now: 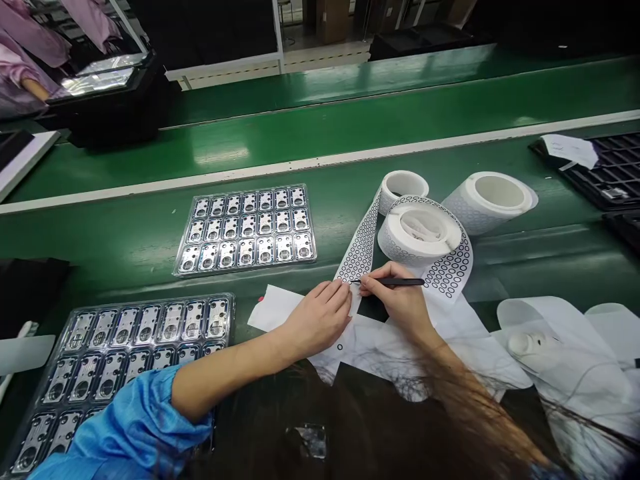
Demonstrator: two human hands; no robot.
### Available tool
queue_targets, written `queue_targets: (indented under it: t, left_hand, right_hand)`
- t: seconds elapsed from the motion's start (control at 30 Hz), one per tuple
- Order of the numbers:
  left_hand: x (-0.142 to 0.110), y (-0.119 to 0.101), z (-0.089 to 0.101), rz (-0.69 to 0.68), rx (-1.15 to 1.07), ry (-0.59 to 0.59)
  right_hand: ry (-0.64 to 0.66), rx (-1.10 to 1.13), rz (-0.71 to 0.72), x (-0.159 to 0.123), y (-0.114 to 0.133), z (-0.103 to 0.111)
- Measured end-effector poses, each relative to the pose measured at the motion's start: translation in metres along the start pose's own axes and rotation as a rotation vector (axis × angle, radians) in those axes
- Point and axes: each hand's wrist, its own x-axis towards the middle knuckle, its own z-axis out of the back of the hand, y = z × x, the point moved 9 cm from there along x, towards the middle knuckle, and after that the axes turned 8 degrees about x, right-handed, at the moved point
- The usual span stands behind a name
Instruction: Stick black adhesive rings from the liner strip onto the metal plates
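Observation:
A strip of black ring stickers (pixel 361 253) on white backing runs down from a roll to my hands. My left hand (pixel 320 317) lies over the strip's lower end, fingers together and bent down onto it; its thumb is hidden. Pinched in my right hand (pixel 400 300) is a pair of black tweezers (pixel 404 282), its tip at the strip beside my left fingertips. White backing paper (pixel 367 340) spreads beneath both hands, with a single ring (pixel 340 347) on it. Behind them stand a front sticker roll (pixel 425 230), a smaller roll (pixel 405 183) and a wider roll (pixel 493 200).
Clear trays of metal plates lie at the back (pixel 245 230) and front left (pixel 145 327). Crumpled translucent sheets (pixel 565 340) lie at right, near a black compartment tray (pixel 613 160). Across the green table (pixel 280 140), a person's pink sleeve (pixel 23 63) shows beside black trays (pixel 115 100).

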Motion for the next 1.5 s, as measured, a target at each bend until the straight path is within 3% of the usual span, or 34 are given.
queue_targets:
  t: [0.83, 1.5]
  left_hand:
    - [-0.0006, -0.0002, -0.0025, 0.019, -0.015, 0.016]
    - [0.0009, -0.0011, -0.0015, 0.011, -0.007, -0.013]
  right_hand:
    - [0.003, -0.053, 0.009, -0.0019, 0.0032, -0.0003]
    - [-0.001, 0.054, 0.004, -0.0006, 0.0003, 0.0004]
